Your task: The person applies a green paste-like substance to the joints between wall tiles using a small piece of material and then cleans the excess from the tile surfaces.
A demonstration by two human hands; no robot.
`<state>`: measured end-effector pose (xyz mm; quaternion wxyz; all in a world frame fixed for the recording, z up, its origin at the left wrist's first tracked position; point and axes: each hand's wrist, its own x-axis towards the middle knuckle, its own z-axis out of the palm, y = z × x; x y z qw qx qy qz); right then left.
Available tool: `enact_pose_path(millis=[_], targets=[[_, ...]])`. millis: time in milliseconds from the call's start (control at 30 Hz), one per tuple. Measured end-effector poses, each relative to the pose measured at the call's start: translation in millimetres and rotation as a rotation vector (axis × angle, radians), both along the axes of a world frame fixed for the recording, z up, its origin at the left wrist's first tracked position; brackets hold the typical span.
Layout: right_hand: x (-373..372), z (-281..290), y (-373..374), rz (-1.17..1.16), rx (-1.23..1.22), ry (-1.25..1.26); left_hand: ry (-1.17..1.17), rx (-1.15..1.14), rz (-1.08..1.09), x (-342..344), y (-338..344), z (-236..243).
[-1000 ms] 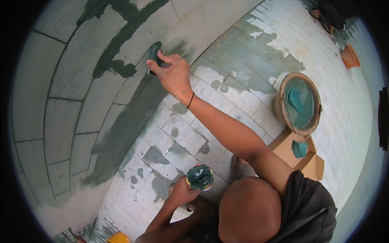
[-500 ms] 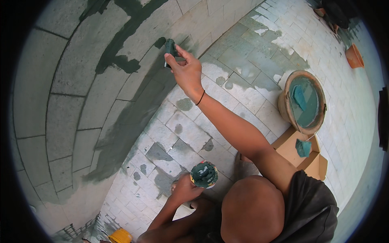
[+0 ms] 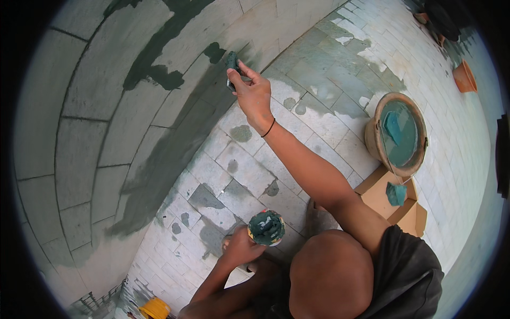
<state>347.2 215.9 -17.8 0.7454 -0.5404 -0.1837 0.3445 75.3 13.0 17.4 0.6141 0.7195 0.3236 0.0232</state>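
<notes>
My right hand [image 3: 254, 95] reaches up to the tiled wall [image 3: 90, 143] on the left. Its fingers pinch a small flat spreader [image 3: 232, 66] coated in dark green paste. Just left of the spreader, a fresh dab of the paste [image 3: 214, 53] sits on the wall by a tile joint. Low in the middle, my left hand [image 3: 243, 249] grips a small cup [image 3: 266, 227] from its side. Dark green paste fills much of the cup, and its rim is smeared. Farther left, a broad patch of paste [image 3: 164, 32] covers several joints.
A bucket of greenish water [image 3: 372, 133] with a blue-green piece in it stands on the tiled floor at right. Beside it lie an open cardboard box [image 3: 417, 218] and a teal sponge-like piece [image 3: 396, 194]. Orange pot [image 3: 465, 77] and another person [image 3: 441, 18] are far right; a yellow container [image 3: 154, 308] is bottom left.
My right hand has moved right and slightly down with the spreader, away from the dab on the wall. More of that dab now shows. My left hand holds the cup almost unmoved.
</notes>
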Motion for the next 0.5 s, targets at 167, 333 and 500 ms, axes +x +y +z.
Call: enact_pose_path(millis=[167, 333, 500], targets=[[-21, -6, 26, -0.227, -0.002, -0.308, 0.032, -0.018, -0.019, 4, 3, 3], [-46, -13, 7, -0.126, -0.058, -0.474, 0.007, -0.058, 0.001, 7, 1, 2], [-18, -7, -8, -0.105, -0.003, -0.069, 0.01, -0.027, 0.005, 7, 3, 7]])
